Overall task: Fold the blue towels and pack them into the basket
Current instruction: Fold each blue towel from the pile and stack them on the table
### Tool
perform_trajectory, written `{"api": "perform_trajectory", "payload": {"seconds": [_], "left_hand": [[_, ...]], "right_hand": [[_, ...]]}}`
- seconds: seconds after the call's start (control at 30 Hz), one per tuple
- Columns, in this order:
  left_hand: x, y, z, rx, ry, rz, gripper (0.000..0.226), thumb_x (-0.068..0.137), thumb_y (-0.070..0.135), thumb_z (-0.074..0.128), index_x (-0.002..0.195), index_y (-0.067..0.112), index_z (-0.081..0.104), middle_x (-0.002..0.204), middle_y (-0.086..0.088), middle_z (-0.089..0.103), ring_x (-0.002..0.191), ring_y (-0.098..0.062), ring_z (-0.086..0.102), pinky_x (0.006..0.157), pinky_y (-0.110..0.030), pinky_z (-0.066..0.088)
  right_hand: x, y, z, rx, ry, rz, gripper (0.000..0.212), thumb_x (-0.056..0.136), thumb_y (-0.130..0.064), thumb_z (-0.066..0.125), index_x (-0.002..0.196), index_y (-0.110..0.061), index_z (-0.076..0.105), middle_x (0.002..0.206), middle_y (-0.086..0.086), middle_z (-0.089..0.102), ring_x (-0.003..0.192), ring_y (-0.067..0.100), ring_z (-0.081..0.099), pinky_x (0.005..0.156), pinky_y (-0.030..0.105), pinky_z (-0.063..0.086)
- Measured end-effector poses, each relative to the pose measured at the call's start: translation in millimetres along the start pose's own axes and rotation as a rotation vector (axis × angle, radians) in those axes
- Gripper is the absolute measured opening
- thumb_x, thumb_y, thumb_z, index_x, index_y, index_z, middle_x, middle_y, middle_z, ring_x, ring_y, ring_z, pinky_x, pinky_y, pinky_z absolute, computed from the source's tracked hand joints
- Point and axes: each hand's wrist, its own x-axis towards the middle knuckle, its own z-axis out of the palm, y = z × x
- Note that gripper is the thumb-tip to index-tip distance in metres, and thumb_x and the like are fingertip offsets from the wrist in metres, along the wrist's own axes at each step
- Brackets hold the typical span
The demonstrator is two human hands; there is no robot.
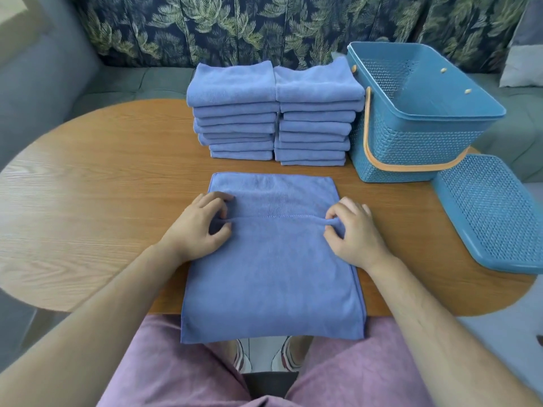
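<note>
Blue towel (273, 268) lies on the wooden table (97, 183); left hand (199, 227) and right hand (352, 230) pinch its folded edge. Uneven pulling may skew the fold.

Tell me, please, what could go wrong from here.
The near end of the towel hangs past the table edge, so it may slide off once the left hand and right hand release their pinched edge. The left stack looks uneven and could topple if bumped. The lid seems to overhang the table and might fall.
</note>
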Motion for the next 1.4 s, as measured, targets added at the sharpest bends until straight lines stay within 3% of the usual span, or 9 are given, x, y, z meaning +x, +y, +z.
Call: {"api": "perform_trajectory", "payload": {"seconds": [0.13, 0.37, 0.47, 0.63, 0.8, 0.9, 1.0, 1.23, 1.4], "left_hand": [[0.1, -1.3, 1.8, 0.074, 0.091, 0.003, 0.015, 0.077, 0.031, 0.052, 0.084, 0.019, 0.049, 0.118, 0.006, 0.055, 0.1, -0.021, 0.044, 0.091, -0.038, 0.04], [0.1, -3.4, 2.1, 0.043, 0.174, -0.018, 0.008, 0.086, 0.023, 0.049, 0.093, 0.018, 0.049, 0.088, 0.007, 0.055, 0.088, -0.018, 0.048, 0.084, -0.037, 0.041], [0.8, -1.6, 0.1, -0.025, 0.206, -0.04, 0.006, 0.09, 0.016, 0.055, 0.095, 0.017, 0.053, 0.085, 0.007, 0.054, 0.079, -0.008, 0.049, 0.073, -0.022, 0.038], [-2.0, -1.4, -1.2, -0.07, 0.301, -0.07, 0.022, 0.093, 0.006, 0.063, 0.1, 0.024, 0.054, 0.09, 0.012, 0.052, 0.08, -0.011, 0.052, 0.072, -0.017, 0.04], [0.5, -4.4, -2.3, -0.192, 0.288, -0.201, 0.023, 0.094, 0.023, 0.066, 0.099, 0.039, 0.052, 0.1, 0.01, 0.061, 0.082, -0.017, 0.062, 0.072, -0.024, 0.046], [2.2, -5.9, -2.5, -0.199, 0.263, -0.238, 0.019, 0.092, 0.029, 0.069, 0.103, 0.038, 0.056, 0.102, 0.008, 0.064, 0.081, -0.018, 0.064, 0.073, -0.032, 0.05], [1.8, -4.0, -4.3, -0.21, 0.271, -0.237, 0.019, 0.09, 0.022, 0.071, 0.103, 0.031, 0.061, 0.098, 0.008, 0.065, 0.081, -0.012, 0.062, 0.073, -0.026, 0.049], [1.0, -3.0, -6.9, -0.208, 0.222, -0.197, 0.014, 0.087, 0.019, 0.061, 0.101, 0.021, 0.063, 0.1, 0.009, 0.063, 0.095, -0.012, 0.057, 0.083, -0.023, 0.045], [3.4, -0.6, -5.6, -0.223, 0.236, -0.218, 0.016, 0.092, 0.006, 0.063, 0.094, 0.021, 0.059, 0.09, 0.005, 0.063, 0.079, -0.015, 0.056, 0.073, -0.028, 0.046]], "right_hand": [[1.1, 3.0, -0.9, 0.18, 0.102, -0.078, 0.01, 0.083, -0.007, 0.062, 0.091, -0.012, 0.059, 0.102, -0.003, 0.06, 0.097, 0.02, 0.059, 0.088, 0.038, 0.046], [0.4, 6.0, 1.2, 0.245, 0.109, 0.001, 0.015, 0.093, 0.0, 0.063, 0.104, -0.008, 0.06, 0.131, -0.001, 0.064, 0.12, 0.009, 0.059, 0.1, 0.022, 0.042], [2.2, 3.8, 1.4, 0.238, 0.057, 0.087, 0.018, 0.098, -0.009, 0.06, 0.115, -0.013, 0.061, 0.12, -0.015, 0.066, 0.096, -0.016, 0.054, 0.083, 0.007, 0.04], [1.7, 4.6, 2.9, 0.171, 0.137, 0.081, 0.009, 0.098, -0.018, 0.06, 0.106, -0.02, 0.057, 0.08, -0.019, 0.053, 0.073, 0.011, 0.053, 0.069, 0.032, 0.044], [-0.7, 2.5, 1.8, 0.121, 0.215, 0.154, 0.007, 0.096, -0.022, 0.064, 0.101, -0.019, 0.059, 0.074, -0.011, 0.054, 0.067, 0.014, 0.053, 0.061, 0.035, 0.046], [0.9, 4.5, 4.0, 0.063, 0.197, 0.216, 0.007, 0.096, -0.028, 0.063, 0.095, -0.022, 0.06, 0.059, -0.009, 0.046, 0.056, 0.014, 0.049, 0.054, 0.036, 0.044], [2.7, 6.4, 3.6, 0.091, 0.178, 0.261, 0.011, 0.097, -0.03, 0.062, 0.089, -0.025, 0.057, 0.05, -0.007, 0.041, 0.049, 0.011, 0.045, 0.049, 0.035, 0.04], [0.8, 5.3, 0.8, 0.16, 0.212, 0.172, 0.01, 0.096, -0.015, 0.064, 0.088, -0.016, 0.058, 0.07, -0.01, 0.048, 0.067, 0.011, 0.045, 0.065, 0.031, 0.04], [0.7, 6.9, 1.9, 0.151, 0.191, 0.209, 0.006, 0.098, -0.022, 0.062, 0.095, -0.016, 0.061, 0.074, -0.008, 0.054, 0.068, 0.011, 0.048, 0.062, 0.032, 0.041]]}}
